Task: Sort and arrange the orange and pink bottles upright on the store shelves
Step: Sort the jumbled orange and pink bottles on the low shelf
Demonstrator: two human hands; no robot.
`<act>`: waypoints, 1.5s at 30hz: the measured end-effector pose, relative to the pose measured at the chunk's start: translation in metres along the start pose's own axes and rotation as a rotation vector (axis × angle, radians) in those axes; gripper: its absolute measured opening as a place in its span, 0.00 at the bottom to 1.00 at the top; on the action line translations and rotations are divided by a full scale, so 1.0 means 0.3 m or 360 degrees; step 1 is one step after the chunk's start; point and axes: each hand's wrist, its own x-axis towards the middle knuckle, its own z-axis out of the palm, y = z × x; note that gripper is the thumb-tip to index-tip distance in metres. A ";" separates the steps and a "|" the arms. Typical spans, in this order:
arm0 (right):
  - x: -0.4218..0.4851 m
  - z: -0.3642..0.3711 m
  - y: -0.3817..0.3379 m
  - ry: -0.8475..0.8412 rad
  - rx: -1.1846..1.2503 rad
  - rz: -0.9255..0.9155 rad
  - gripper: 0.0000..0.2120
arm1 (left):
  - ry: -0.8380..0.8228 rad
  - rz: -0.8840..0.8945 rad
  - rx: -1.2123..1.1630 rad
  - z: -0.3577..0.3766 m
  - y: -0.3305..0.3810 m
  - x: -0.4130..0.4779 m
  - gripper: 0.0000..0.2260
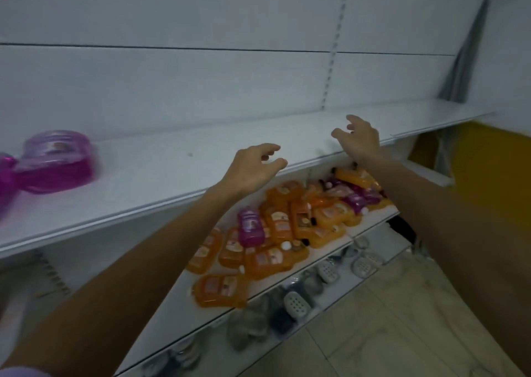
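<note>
1. Orange bottles (275, 233) lie flat in a heap on the lower shelf (175, 310), with a few pink bottles (250, 227) mixed in. Blurred pink containers (54, 161) sit at the upper shelf's (161, 175) far left.
2. Left hand (253, 167) and right hand (359, 138) hover over that shelf's near edge, fingers loosely curled, holding nothing.
3. Flat, glossy, liquid-filled plastic: probably light but slippery. I'd grip the broad sides.

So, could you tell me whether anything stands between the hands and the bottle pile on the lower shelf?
Yes: the upper shelf. The left hand and right hand hover over its front edge, while the bottle pile lies on the lower shelf beneath. They would likely have to draw back past that edge, then reach down.
</note>
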 end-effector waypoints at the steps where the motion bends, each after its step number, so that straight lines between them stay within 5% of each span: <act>1: 0.009 -0.057 0.054 0.0034 -0.0021 0.0037 0.28 | -0.0037 0.0007 -0.0023 0.067 0.021 0.018 0.19; 6: 0.038 -0.246 0.303 0.0117 -0.0085 0.0132 0.27 | 0.0081 0.0168 0.0322 0.328 0.097 0.092 0.17; 12: 0.072 -0.280 0.545 0.0066 -0.0197 0.0258 0.23 | -0.0084 0.0200 0.0084 0.565 0.114 0.110 0.13; 24: 0.244 -0.263 0.767 -0.0022 -0.0102 0.0438 0.27 | -0.0349 -0.0181 -0.0261 0.782 -0.011 0.400 0.10; 30: 0.294 -0.355 0.861 0.0062 -0.0065 0.0599 0.24 | -0.0467 -0.0075 -0.0369 0.940 0.040 0.547 0.14; 45: 0.583 -0.866 1.427 0.0122 -0.0074 0.0821 0.28 | -0.0729 0.0001 -0.0430 1.711 0.387 0.974 0.16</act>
